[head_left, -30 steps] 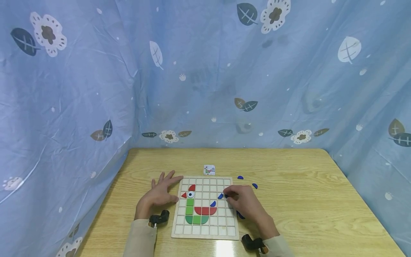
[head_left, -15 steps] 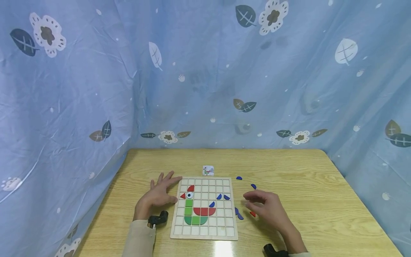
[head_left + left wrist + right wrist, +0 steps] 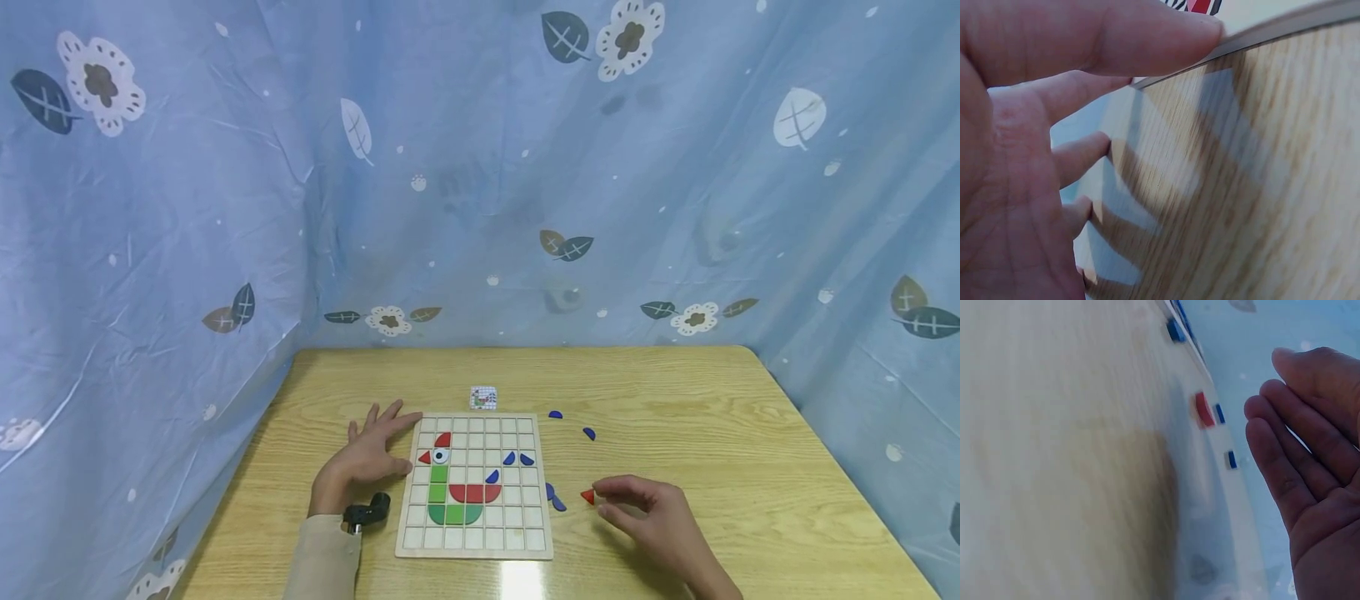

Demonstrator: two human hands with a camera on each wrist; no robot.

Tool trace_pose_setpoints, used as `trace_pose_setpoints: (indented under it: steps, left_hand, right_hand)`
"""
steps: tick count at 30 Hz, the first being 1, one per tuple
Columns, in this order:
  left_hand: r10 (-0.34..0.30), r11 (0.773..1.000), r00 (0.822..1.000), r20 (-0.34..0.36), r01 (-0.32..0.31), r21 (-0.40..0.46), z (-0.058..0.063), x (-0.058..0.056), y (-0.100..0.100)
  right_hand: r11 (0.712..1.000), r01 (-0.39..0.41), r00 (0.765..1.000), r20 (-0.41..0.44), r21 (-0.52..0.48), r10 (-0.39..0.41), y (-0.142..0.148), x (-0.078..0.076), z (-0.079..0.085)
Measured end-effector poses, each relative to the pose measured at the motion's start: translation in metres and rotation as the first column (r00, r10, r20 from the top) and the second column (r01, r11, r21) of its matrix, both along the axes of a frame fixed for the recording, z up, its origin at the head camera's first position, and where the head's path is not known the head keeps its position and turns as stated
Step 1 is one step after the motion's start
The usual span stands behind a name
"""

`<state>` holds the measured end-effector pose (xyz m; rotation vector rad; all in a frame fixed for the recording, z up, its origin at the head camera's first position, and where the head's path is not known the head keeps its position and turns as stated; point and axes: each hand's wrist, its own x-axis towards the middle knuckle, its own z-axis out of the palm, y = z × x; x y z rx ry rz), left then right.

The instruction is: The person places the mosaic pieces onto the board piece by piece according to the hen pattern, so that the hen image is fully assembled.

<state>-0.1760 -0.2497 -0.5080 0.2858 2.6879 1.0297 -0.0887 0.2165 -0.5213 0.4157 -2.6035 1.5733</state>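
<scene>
My left hand (image 3: 367, 458) lies spread at the left side of a wooden grid board (image 3: 510, 540), thumb and index fingertip right at its edge. In the left wrist view the thumb (image 3: 1147, 37) lies along the board's rim (image 3: 1272, 28). On the board, red, green and blue pieces and a round eye piece (image 3: 440, 456) form a bird-like figure; three blue pieces (image 3: 492, 477) sit at its right. My right hand (image 3: 645, 517) hovers right of the board with fingers extended. A small red piece (image 3: 588, 497) lies just beside its fingertips; the right wrist view shows nothing between the fingers.
Two blue half-rounds (image 3: 555, 414) (image 3: 589, 433) lie beyond the board's upper right. More blue pieces (image 3: 558, 503) lie at its right edge. A small picture card (image 3: 483, 398) sits behind the board. A blue patterned curtain (image 3: 480, 208) surrounds the table (image 3: 750, 467).
My right hand has let go of a blue piece on the board's upper right, then moved right and toward me, beside the red piece. My left hand has stayed at the board's edge.
</scene>
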Motion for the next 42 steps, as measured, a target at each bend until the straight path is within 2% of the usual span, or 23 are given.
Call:
trace_pose_setpoints:
  steps: [5,11,15,20,25,28,34,38,42]
  left_hand:
    - [-0.002,1.000,1.000,0.005,0.002,0.000,-0.001,0.000,-0.001]
    - [0.006,1.000,1.000,0.012,-0.006,-0.012,-0.003,-0.002,0.000]
    - [0.006,1.000,1.000,0.012,-0.006,-0.017,-0.003,-0.003,0.000]
    - [0.007,1.000,1.000,0.009,-0.007,-0.018,-0.003,-0.003,0.000]
    - [0.016,1.000,1.000,0.012,-0.016,-0.016,-0.002,-0.002,0.000]
    - [0.017,1.000,1.000,0.012,-0.016,-0.017,-0.002,-0.001,0.000]
    - [0.012,1.000,1.000,0.012,-0.012,-0.009,-0.002,-0.001,-0.001]
    - [0.014,1.000,1.000,0.007,-0.013,-0.015,-0.001,-0.001,0.000]
    - [0.012,1.000,1.000,0.009,-0.012,-0.014,-0.002,-0.001,0.000]
  right_hand:
    - [0.997,-0.080,0.997,-0.016,-0.003,0.080,-0.010,0.004,-0.006]
    - [0.996,-0.080,0.996,0.041,0.046,0.078,-0.026,-0.002,-0.010]
    - [0.991,-0.101,0.994,0.041,0.086,0.098,-0.035,-0.008,-0.010]
    - [0.981,-0.137,0.990,-0.009,0.140,0.139,-0.044,-0.015,-0.009]
    - [0.966,-0.161,0.977,-0.106,0.202,0.185,-0.053,-0.019,-0.007]
    - [0.958,-0.163,0.972,-0.127,0.234,0.197,-0.056,-0.021,-0.005]
    - [0.945,-0.192,0.974,-0.062,0.263,0.216,-0.053,-0.026,0.006]
    - [0.938,-0.235,0.957,-0.105,0.255,0.269,-0.055,-0.035,0.011]
    - [0.910,-0.315,0.907,-0.198,0.268,0.372,-0.065,-0.048,0.016]
